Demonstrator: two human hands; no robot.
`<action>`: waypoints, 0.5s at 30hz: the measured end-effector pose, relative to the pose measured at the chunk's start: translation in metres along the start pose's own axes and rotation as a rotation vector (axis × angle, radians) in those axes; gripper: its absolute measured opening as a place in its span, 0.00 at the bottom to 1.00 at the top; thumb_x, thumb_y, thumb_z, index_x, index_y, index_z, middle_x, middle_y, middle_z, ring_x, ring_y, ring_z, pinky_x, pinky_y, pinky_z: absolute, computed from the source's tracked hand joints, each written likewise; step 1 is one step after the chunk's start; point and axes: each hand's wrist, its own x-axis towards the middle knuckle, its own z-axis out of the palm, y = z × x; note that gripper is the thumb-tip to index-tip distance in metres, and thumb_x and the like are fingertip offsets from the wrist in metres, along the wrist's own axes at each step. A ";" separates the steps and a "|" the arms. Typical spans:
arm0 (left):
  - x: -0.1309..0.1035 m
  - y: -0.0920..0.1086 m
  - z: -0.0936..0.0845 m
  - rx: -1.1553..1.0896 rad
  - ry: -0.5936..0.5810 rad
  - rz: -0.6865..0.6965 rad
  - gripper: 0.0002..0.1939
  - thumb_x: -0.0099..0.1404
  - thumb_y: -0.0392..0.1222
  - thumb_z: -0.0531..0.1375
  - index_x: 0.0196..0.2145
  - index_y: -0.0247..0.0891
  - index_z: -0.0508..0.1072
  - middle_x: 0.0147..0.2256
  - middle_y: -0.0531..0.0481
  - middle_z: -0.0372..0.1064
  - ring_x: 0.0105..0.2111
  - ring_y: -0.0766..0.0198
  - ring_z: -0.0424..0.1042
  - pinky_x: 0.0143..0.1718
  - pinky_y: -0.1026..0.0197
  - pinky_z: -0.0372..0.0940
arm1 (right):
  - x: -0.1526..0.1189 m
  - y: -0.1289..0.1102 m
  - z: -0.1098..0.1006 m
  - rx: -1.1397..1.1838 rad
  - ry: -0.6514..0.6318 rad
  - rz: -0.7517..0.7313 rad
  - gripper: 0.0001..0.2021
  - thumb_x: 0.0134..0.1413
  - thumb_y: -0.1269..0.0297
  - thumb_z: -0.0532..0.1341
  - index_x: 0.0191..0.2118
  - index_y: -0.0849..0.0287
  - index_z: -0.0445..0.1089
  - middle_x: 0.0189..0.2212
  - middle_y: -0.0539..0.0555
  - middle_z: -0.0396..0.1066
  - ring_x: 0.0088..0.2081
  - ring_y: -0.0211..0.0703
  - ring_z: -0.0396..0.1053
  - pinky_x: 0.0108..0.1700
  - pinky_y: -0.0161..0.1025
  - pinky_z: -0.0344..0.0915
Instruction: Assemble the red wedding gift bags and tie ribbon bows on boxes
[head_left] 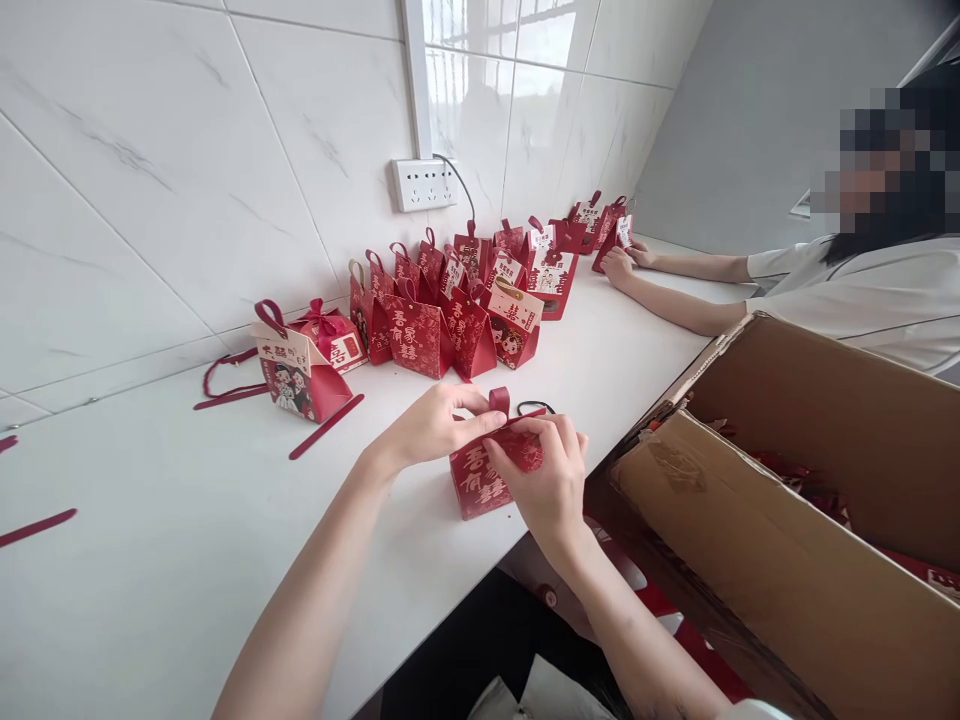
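Observation:
A red gift box [474,482] with pale lettering stands upright on the white table, near its front edge. My left hand [448,425] pinches the top fold of this box from the left, fingers closed beside the ribbon loop [499,401] that sticks up there. From the right, my right hand [546,465] grips the same top edge, its thumb on the front face and its fingers over the fold. My right hand covers the right part of the box. Just behind the box lies a thin black loop [535,407].
Several finished-looking gift boxes [416,338] stand grouped along the tiled wall. Red ribbon strips [327,427] lie on the table [187,560] to the left. An open cardboard box [750,520] sits at the right. Beyond it, a co-worker's hands [622,262] hold another red box.

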 end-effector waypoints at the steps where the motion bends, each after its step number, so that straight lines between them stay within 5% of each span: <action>1: 0.000 0.000 0.000 0.021 0.017 0.004 0.14 0.62 0.47 0.57 0.28 0.36 0.76 0.29 0.51 0.69 0.33 0.63 0.69 0.36 0.63 0.64 | 0.000 -0.001 0.001 -0.001 0.001 0.012 0.10 0.51 0.60 0.64 0.35 0.57 0.64 0.31 0.51 0.67 0.33 0.41 0.67 0.39 0.41 0.57; 5: 0.001 -0.001 0.003 0.067 0.051 0.003 0.16 0.62 0.48 0.56 0.24 0.36 0.76 0.24 0.53 0.64 0.27 0.67 0.65 0.31 0.65 0.61 | -0.001 -0.002 0.002 -0.007 -0.005 0.080 0.09 0.51 0.60 0.64 0.34 0.58 0.65 0.30 0.50 0.67 0.32 0.40 0.67 0.38 0.41 0.59; 15: 0.004 -0.003 0.012 -0.033 0.088 -0.024 0.14 0.61 0.48 0.58 0.30 0.35 0.76 0.29 0.52 0.71 0.31 0.66 0.70 0.32 0.67 0.63 | 0.002 -0.004 0.002 0.068 0.003 0.206 0.07 0.49 0.63 0.63 0.32 0.58 0.66 0.30 0.50 0.66 0.31 0.39 0.67 0.35 0.40 0.65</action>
